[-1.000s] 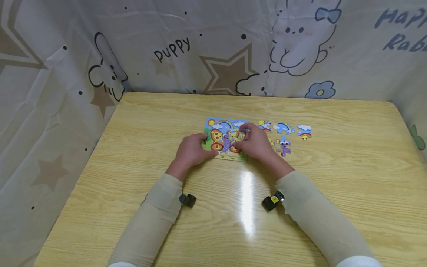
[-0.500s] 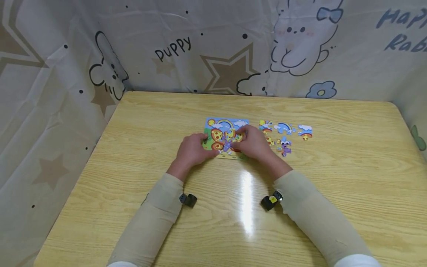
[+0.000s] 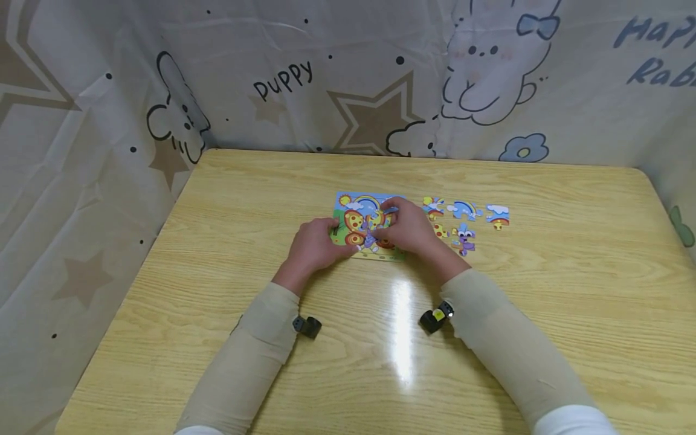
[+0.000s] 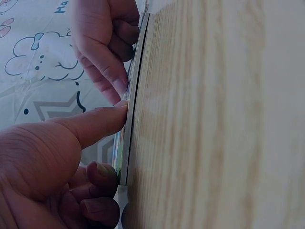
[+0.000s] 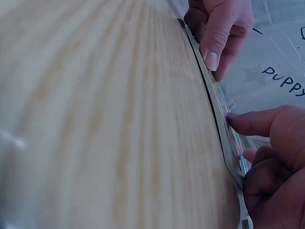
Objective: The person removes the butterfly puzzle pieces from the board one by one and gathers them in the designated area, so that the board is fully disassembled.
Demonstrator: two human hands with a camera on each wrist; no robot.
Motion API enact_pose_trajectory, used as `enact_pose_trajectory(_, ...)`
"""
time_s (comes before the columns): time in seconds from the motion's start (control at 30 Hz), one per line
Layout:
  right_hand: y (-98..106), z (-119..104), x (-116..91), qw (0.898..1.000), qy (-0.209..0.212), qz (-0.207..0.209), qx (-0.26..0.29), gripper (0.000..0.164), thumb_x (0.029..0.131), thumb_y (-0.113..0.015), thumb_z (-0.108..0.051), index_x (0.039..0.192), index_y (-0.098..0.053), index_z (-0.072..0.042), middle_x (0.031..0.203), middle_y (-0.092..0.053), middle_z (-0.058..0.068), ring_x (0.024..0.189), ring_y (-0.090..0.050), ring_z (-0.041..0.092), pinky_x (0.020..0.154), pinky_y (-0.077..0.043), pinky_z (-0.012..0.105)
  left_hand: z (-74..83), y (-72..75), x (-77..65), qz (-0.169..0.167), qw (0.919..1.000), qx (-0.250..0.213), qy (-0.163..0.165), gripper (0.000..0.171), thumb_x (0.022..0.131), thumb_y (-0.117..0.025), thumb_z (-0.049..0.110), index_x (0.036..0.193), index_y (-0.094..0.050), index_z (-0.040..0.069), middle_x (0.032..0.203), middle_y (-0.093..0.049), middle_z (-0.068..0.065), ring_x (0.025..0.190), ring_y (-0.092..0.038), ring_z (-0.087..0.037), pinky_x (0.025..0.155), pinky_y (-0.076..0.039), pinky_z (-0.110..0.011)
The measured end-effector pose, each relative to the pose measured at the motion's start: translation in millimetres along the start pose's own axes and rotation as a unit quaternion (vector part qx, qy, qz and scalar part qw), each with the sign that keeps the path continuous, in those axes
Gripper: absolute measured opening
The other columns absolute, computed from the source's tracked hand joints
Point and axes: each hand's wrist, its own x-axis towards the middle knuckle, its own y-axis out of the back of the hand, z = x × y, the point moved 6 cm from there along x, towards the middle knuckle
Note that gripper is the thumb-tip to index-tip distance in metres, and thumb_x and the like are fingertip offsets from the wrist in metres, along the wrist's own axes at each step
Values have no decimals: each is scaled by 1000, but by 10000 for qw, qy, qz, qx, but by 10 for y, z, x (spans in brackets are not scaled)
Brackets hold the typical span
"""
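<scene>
A butterfly jigsaw puzzle board [image 3: 348, 211] with a sun and rainbow lies flat on the table. My left hand [image 3: 315, 244] holds its left side, thumb on the near edge and fingers at the side, as the left wrist view also shows with the thumb [image 4: 107, 121] on the board's edge. Over the right half, my right hand [image 3: 410, 226] pinches a puzzle piece between thumb and index finger, low against the picture. That piece is mostly hidden by the fingers. In the right wrist view, the right thumb [image 5: 248, 123] meets the board's surface.
Several loose puzzle pieces lie right of the board, among them a rainbow piece [image 3: 464, 209], a cloud piece [image 3: 497, 212] and a purple piece with eyes [image 3: 464, 237]. A printed cloth [image 3: 272, 121] hangs behind the wooden table [image 3: 348, 374].
My right hand has shifted slightly left and inward over the board, its wrist turning with it. The left hand stays at the board's left side.
</scene>
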Motion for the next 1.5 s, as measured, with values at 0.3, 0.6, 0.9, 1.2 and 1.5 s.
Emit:
enact_pose_trajectory(0.3, -16, -39, 34, 9992, -29, -9, -388, 55, 85, -81, -38, 126, -58, -9, 102, -63, 9, 88, -58, 25, 76, -47, 41, 3, 6, 2, -1, 10000, 57, -57, 75, 82, -82, 44, 139, -58, 2, 137, -58, -13, 126, -51, -32, 101, -42, -45)
enact_pose_trajectory(0.6, -5, -13, 43, 9993, -61, 118, -353, 54, 87, -77, -41, 126, -58, -9, 97, -64, 11, 83, -59, 26, 71, -46, 41, -3, -5, 8, 38, 9999, 76, -55, 75, 80, -83, 44, 138, -59, 3, 136, -59, -13, 125, -51, -33, 101, -42, -45)
enact_pose_trajectory(0.9, 18, -11, 35, 9997, -10, -86, -238, 43, 92, -73, -25, 129, -58, -9, 81, -59, 7, 64, -53, 20, 59, -42, 36, -15, -8, 12, 15, 10000, 44, -21, 75, 81, -83, 44, 139, -59, 3, 136, -59, -13, 125, -52, -31, 101, -42, -44)
enact_pose_trajectory(1.2, -13, -10, 75, 9986, -25, -44, -530, 48, 88, -78, -36, 124, -59, -9, 91, -61, 8, 79, -56, 24, 70, -44, 38, -12, -7, 14, 37, 9999, 91, -99, 75, 81, -82, 45, 138, -59, 3, 136, -59, -13, 126, -52, -31, 101, -42, -44)
enact_pose_trajectory(1.5, -26, -50, 63, 9975, -53, -275, -652, 50, 89, -77, -36, 126, -58, -7, 91, -61, 8, 77, -55, 23, 70, -44, 37, -5, -3, 8, 30, 9999, 115, -100, 75, 81, -82, 45, 138, -59, 3, 136, -59, -13, 125, -52, -32, 101, -43, -44)
